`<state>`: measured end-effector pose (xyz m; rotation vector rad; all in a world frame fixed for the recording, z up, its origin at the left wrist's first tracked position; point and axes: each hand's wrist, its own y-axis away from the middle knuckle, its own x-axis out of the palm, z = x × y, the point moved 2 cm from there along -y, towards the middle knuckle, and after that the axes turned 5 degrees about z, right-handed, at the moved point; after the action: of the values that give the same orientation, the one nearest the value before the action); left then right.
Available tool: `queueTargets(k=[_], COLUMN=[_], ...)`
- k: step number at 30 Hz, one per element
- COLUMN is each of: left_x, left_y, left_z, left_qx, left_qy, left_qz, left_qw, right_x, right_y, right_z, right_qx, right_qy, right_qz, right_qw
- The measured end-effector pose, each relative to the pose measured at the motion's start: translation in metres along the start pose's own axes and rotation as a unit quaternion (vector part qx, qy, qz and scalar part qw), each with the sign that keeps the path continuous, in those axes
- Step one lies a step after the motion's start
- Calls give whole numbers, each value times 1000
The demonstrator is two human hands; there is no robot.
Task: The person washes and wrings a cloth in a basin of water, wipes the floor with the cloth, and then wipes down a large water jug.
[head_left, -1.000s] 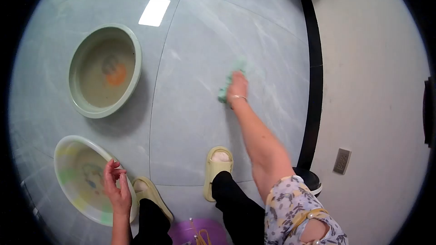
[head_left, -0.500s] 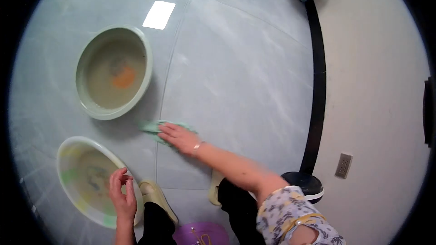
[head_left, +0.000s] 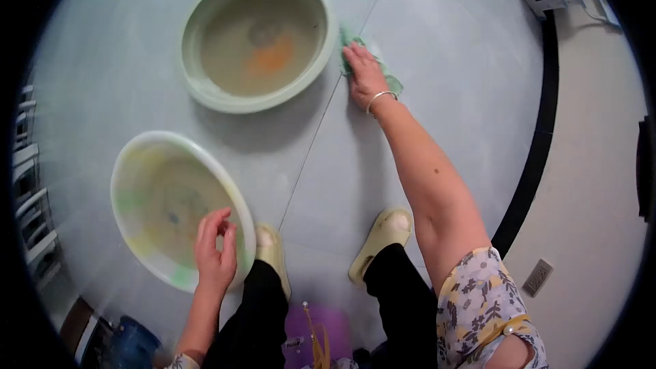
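Observation:
On the grey floor [head_left: 424, 137], my right hand [head_left: 367, 78] presses down on a crumpled green cloth [head_left: 392, 85], which shows around the fingers and palm. This hand is just right of a large pale green basin [head_left: 205, 92] holding murky water, with an orange blurred patch [head_left: 272, 56] in it. Lower left stands a second basin [head_left: 242, 195], white with yellow and green patches, also with cloudy water. Over its near right rim hangs my left hand [head_left: 217, 246], fingers loosely bent, thumb apart, with nothing visible in it.
My feet in yellow slippers [head_left: 384, 242] are planted apart, a purple stool [head_left: 338, 321] between my legs. A wall with a black baseboard [head_left: 540, 157] and a socket [head_left: 538, 277] runs along the right. White racks [head_left: 27, 157] stand far left; a blue container [head_left: 133, 345] is lower left.
My right hand has slid the green cloth forward along the floor, from near the basin's lower right to its right side. My left hand stays over the white basin. The whole view has shifted.

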<state>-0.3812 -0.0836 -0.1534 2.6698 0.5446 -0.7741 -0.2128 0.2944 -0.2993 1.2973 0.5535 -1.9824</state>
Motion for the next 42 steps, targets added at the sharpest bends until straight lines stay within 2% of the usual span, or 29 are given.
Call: queueTargets(k=[1, 3, 5, 8, 9, 11, 14, 15, 17, 18, 22, 24, 25, 26, 27, 28, 29, 31, 32, 33, 35, 37, 39, 41, 42], left_x=[0, -1, 0, 2, 3, 10, 31, 43, 51, 57, 42, 33, 29, 24, 16, 3, -6, -22, -25, -37, -54, -64, -74, -75, -77], left_y=[1, 2, -12, -1, -3, -14, -37, -33, -30, -8, 5, 9, 33, 35, 37, 43, 45, 52, 62, 66, 80, 99, 121, 132, 141], left_z=[3, 9, 8, 22, 22, 14, -23, -29, -38, -44, -98, -121, -138, -155, -171, -182, -191, -211, -224, -229, -243, -262, -277, -281, -287], left_qx=[-11, -16, -30, -48, -49, -69, -89, -93, -79, -91, -78, -60, -53, -32, -9, 18, 31, 79, 84, 103, 108, 109, 116, 102, 88], left_qy=[-6, 36, 41, 74, 66, 117, 135, 130, 127, 118, 136, 177, 173, 177, 181, 166, 168, 169, 176, 178, 190, 196, 157, 141, 129], left_qz=[0, -27, -31, -26, -23, -25, -18, -7, -9, -7, -38, -56, -72, -63, -54, -45, -54, -25, -26, -38, 11, 47, 70, 75, 91], left_qw=[1000, 999, 998, 996, 996, 990, 987, 987, 989, 989, 987, 981, 981, 982, 982, 985, 984, 982, 980, 978, 976, 973, 978, 982, 983], right_x=[7, 15, 17, 41, 44, 47, 44, 49, 58, 68, 77, 77, 55, 39, 24, 27, 31, -15, -40, -71, -129, -172, -204, -241, -257], right_y=[5, 20, 25, 63, 78, 108, 154, 179, 218, 263, 341, 365, 373, 366, 362, 358, 353, 324, 317, 301, 277, 255, 242, 240, 246], right_z=[15, 44, 46, 80, 90, 106, 94, 88, 83, 86, 84, 81, 90, 87, 93, 100, 98, 112, 121, 140, 178, 213, 245, 271, 284], right_qx=[-3, -15, -26, -105, -102, -120, -102, -91, -63, -74, -30, 143, 127, 288, 428, 410, 398, 313, 252, 233, 162, 88, 35, -33, -37], right_qy=[-10, -39, -38, -26, -34, -79, -84, -91, -103, -108, -131, -201, -202, -345, -469, -659, -658, -859, -882, -882, -915, -930, -944, -939, -939], right_qz=[8, -39, -54, 20, 18, 83, 110, 111, 177, 184, 131, 155, 149, 222, 282, 164, 160, 16, 3, 3, -39, -82, -72, -74, -73], right_qw=[1000, 998, 997, 994, 994, 986, 985, 985, 977, 974, 982, 957, 960, 865, 719, 609, 618, 404, 398, 410, 367, 349, 319, 335, 335])
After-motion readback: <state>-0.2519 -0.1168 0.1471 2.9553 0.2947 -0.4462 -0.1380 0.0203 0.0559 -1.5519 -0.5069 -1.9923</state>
